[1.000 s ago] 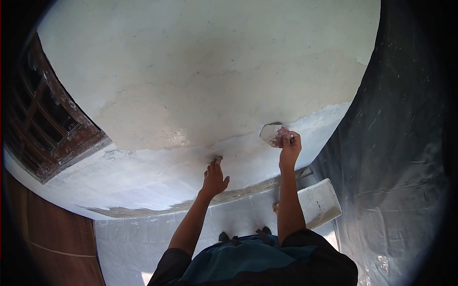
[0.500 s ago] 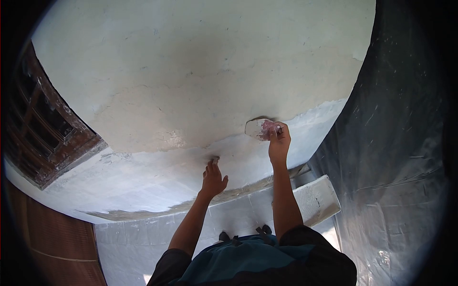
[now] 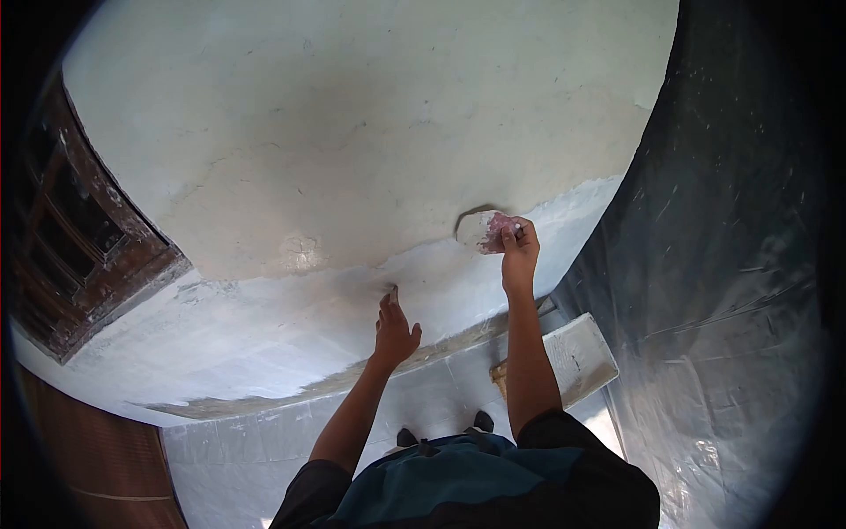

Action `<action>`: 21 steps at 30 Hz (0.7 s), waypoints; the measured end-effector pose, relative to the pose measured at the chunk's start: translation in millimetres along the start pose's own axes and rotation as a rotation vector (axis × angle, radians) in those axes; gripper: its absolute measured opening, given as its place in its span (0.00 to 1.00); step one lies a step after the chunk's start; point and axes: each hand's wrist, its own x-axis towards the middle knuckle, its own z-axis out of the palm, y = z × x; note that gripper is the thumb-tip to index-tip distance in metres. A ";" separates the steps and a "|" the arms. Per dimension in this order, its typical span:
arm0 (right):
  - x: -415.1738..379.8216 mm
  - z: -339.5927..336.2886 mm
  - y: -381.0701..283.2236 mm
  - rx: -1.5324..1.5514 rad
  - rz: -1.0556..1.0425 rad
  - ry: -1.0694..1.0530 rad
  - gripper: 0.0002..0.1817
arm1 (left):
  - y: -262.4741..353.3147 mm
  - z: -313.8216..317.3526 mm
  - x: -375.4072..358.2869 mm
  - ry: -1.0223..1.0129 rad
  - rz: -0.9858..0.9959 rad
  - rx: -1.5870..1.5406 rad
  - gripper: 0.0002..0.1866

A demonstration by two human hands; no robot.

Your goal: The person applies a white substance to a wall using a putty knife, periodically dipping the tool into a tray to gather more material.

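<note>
My right hand (image 3: 520, 254) pinches a flat putty scraper (image 3: 478, 231) by its reddish part; the rest of its face is smeared whitish. It lies close against the wall (image 3: 352, 167), at the border between the bare greenish-beige surface and the white coated band (image 3: 300, 331) below. My left hand (image 3: 396, 338) reaches to the white band, a finger stretched up to the surface and the thumb apart. The fingertip looks whitish, and a soft shadow surrounds it. I see nothing held in that hand.
A white rectangular tray (image 3: 604, 339) with residue in it stands low at the right. Plastic sheeting (image 3: 705, 353) hangs along the right side and sheeting (image 3: 256, 463) covers the floor. At left is a brown wooden window frame (image 3: 132, 260). My feet (image 3: 445, 428) show below.
The view has shifted slightly, and the tray and window sit a little further left. Both hands stay near the same places on the wall, the right still gripping the putty scraper.
</note>
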 end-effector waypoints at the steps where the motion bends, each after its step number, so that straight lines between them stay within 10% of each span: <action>1: 0.2 1.5 -0.3 -0.010 0.000 -0.001 0.08 | -1.1 -2.3 -1.8 -0.007 0.000 -0.014 0.46; 21: -123.4 -212.2 29.5 -0.021 0.455 0.407 0.09 | 63.0 131.8 -37.4 -0.614 0.243 -0.065 0.28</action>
